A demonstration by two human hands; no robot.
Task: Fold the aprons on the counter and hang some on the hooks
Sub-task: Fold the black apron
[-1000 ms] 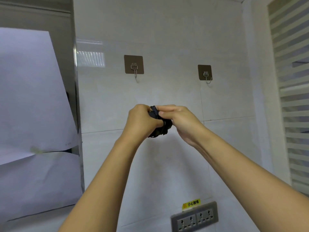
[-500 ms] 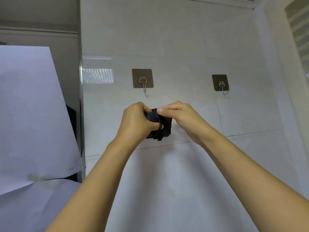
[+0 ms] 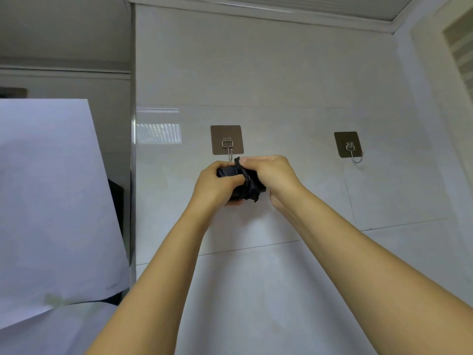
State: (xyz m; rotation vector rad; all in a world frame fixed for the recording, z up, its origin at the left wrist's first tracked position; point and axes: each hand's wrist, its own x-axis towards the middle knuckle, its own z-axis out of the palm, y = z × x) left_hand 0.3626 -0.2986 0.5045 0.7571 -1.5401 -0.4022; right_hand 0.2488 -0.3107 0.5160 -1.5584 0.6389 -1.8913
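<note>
A small bunched bundle of black apron fabric (image 3: 247, 184) is held up against the white tiled wall, just below the left adhesive hook (image 3: 227, 146). My left hand (image 3: 216, 187) grips the bundle from the left, fingers curled round it. My right hand (image 3: 272, 175) pinches its top edge from the right. A tip of the fabric nearly reaches the metal hook's lower end; whether they touch I cannot tell. The right hook (image 3: 350, 148) hangs bare, farther right at the same height.
A large white sheet of paper (image 3: 51, 201) covers a dark object at the left. A metal trim strip (image 3: 132, 175) runs down the wall corner. A window blind (image 3: 462, 47) shows at the far right edge.
Both hands have risen with the black bundle toward the left hook. The camera has tilted upward, so the wall sockets dropped out of view.
</note>
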